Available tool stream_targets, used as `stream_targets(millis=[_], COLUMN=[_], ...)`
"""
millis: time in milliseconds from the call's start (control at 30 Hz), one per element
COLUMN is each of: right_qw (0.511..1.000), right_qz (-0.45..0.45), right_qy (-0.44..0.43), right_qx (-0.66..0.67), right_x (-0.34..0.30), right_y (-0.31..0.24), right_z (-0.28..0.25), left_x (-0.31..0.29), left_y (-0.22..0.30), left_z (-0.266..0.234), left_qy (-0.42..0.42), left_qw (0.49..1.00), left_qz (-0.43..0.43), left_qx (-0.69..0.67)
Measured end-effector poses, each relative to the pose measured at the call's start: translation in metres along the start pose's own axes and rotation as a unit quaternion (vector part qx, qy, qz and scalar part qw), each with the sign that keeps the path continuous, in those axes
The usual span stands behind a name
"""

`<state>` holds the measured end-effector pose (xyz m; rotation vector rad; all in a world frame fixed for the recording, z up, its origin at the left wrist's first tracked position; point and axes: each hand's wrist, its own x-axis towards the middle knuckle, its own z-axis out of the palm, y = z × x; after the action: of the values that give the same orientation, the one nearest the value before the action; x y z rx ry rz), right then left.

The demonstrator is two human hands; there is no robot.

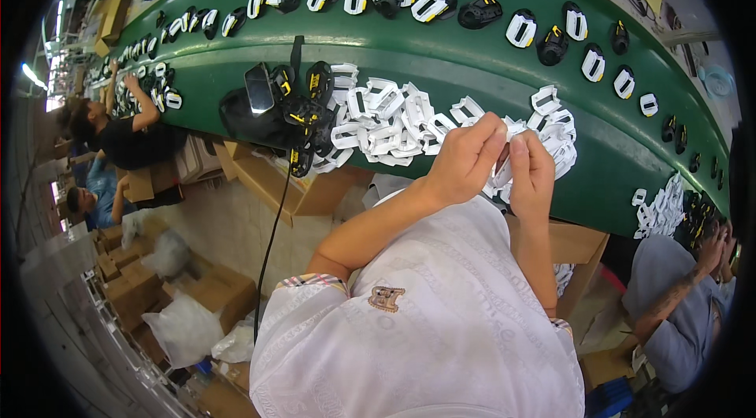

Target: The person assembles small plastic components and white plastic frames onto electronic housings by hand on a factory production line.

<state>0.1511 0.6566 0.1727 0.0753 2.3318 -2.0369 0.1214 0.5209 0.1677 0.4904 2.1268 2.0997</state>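
Note:
My left hand (466, 156) and my right hand (531, 167) meet over the near edge of the bench. Both are closed, thumbs and fingertips pinched together close to each other. What they hold between them is too small and covered to name. White plastic frames with a slot show just beneath and behind the fingers. A big heap of such white frames (386, 122) lies left of my hands, and a smaller heap of white frames (557, 130) lies right of them. Further left sits a cluster of black moulded parts with yellow tabs (307, 115).
A green conveyor belt (441, 44) runs across behind the heaps, carrying black parts, many topped with white frames. A phone (258, 89) rests on a black bag (236, 115). Cardboard boxes (264, 182) stand below the bench. Co-workers sit at left (130, 134) and right (677, 308).

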Motion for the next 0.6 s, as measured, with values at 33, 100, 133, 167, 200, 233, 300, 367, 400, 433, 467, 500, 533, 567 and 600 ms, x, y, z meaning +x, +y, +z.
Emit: stream_targets(millis=[33, 100, 133, 167, 200, 233, 300, 367, 400, 433, 467, 500, 533, 567, 600], right_qw=[0.999, 0.995, 0.994, 0.990, 0.990, 0.974, 0.946, 0.978, 0.978, 0.982, 0.975, 0.981, 0.981, 0.981, 0.980], right_qz=[-0.024, -0.051, -0.069, -0.087, -0.088, -0.124, -0.161, -0.138, -0.140, -0.113, -0.084, -0.077, -0.077, -0.090, -0.104], right_qy=[0.037, 0.073, 0.085, 0.098, 0.099, 0.140, 0.181, 0.147, 0.147, 0.136, 0.124, 0.125, 0.123, 0.125, 0.129], right_qx=[0.017, 0.035, -0.006, -0.047, -0.046, -0.130, -0.214, -0.045, -0.045, 0.059, 0.162, 0.128, 0.129, 0.119, 0.109], right_x=[0.000, 0.000, 0.000, 0.001, 0.001, 0.001, 0.001, 0.000, 0.001, 0.001, 0.002, 0.000, 0.000, 0.000, 0.001], right_y=[-0.001, -0.005, -0.008, -0.012, -0.018, -0.025, -0.027, -0.019, -0.015, -0.011, -0.009, -0.014, -0.014, -0.013, -0.013], right_z=[0.006, 0.011, 0.011, 0.012, 0.014, 0.018, 0.020, 0.022, 0.023, 0.022, 0.022, 0.023, 0.024, 0.024, 0.023], left_x=[0.002, 0.006, 0.008, 0.009, 0.009, 0.010, 0.010, 0.010, 0.010, 0.009, 0.009, 0.008, 0.007, 0.006, 0.006], left_y=[0.000, 0.000, 0.000, 0.001, 0.005, 0.012, 0.017, 0.019, 0.019, 0.020, 0.021, 0.021, 0.021, 0.021, 0.023], left_z=[-0.003, -0.005, -0.004, -0.003, -0.002, 0.001, 0.001, 0.000, 0.000, 0.000, 0.000, 0.001, 0.003, 0.004, 0.004], left_qy=[-0.020, -0.039, -0.035, -0.031, -0.032, 0.005, 0.044, 0.042, 0.043, 0.031, 0.019, 0.022, 0.027, 0.033, 0.034], left_qw=[1.000, 0.998, 0.999, 0.999, 0.999, 0.998, 0.990, 0.999, 0.999, 0.999, 0.997, 0.997, 0.997, 0.996, 0.996], left_qz=[-0.018, -0.034, -0.026, -0.018, -0.017, 0.023, 0.065, -0.003, -0.001, 0.001, 0.003, 0.003, 0.010, 0.017, 0.016], left_qx=[-0.017, -0.032, -0.016, 0.000, 0.001, 0.059, 0.117, 0.029, 0.029, -0.020, -0.069, -0.069, -0.074, -0.079, -0.079])
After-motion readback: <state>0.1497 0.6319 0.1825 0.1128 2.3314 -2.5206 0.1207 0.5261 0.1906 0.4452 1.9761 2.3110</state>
